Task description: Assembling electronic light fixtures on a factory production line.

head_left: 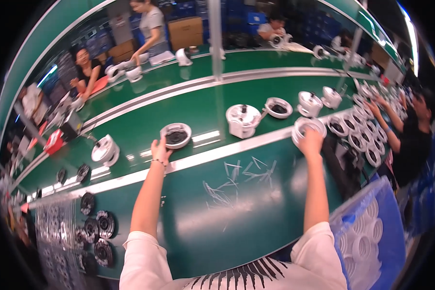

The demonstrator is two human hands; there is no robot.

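Observation:
My left hand point(160, 152) is at the left rim of a shallow white round housing point(186, 140) with a black part inside, its fingers around the edge. The housing is over the green belt near the belt's pale front rail. To the right, my right hand point(311, 141) grips a white ring-shaped part point(297, 129) at the rail, fingers reaching inside the ring and partly hidden. Between my arms, thin clear strips point(220, 193) lie scattered on the green worktable point(256, 217).
White domed housings point(243, 121) stand along the belt. Black round parts point(105, 224) lie at the left. White rings point(357, 141) crowd the right, near a co-worker point(415, 130). A blue bin point(396, 227) of bagged white rings stands at lower right. More people work across the belt.

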